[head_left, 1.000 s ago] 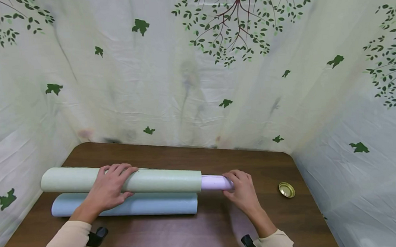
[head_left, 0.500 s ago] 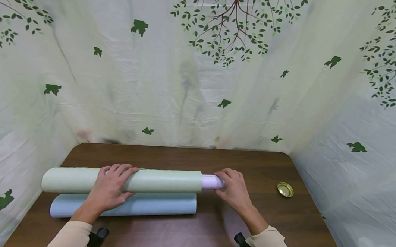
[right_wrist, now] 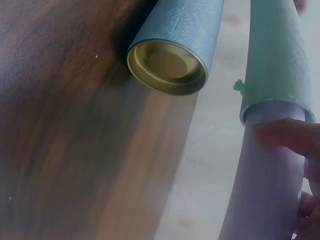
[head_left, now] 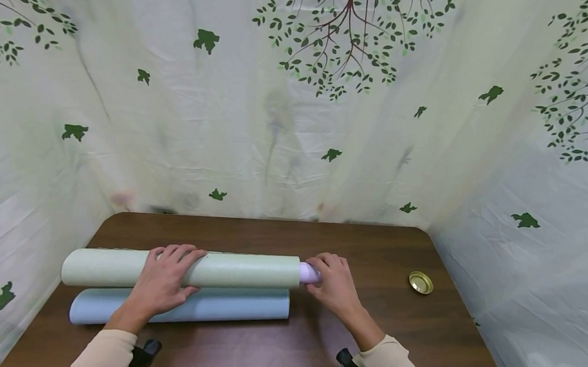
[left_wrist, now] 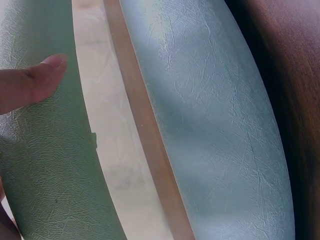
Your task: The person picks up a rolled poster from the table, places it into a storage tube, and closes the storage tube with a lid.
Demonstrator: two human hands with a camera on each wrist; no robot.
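A pale green cardboard tube [head_left: 248,271] is held across the table by my left hand [head_left: 164,282], fingers over its top and thumb on the near side. From its right end sticks a short length of lavender paper roll [head_left: 307,273]. My right hand [head_left: 335,284] grips that roll close to the tube's rim. In the right wrist view the lavender roll [right_wrist: 265,185] sits inside the green tube's mouth, the thumb pressed on it. A light blue tube [head_left: 225,305] lies just in front, its right end closed by a gold metal cap [right_wrist: 167,65].
A round gold metal lid [head_left: 421,282] lies toward the right side of the brown wooden table [head_left: 377,245]. A white curtain [head_left: 251,125] printed with leaves and branches surrounds the back and sides.
My right hand has moved left, sliding the lavender roll further into the green tube, so less of it shows. The left hand keeps its hold on the tube.
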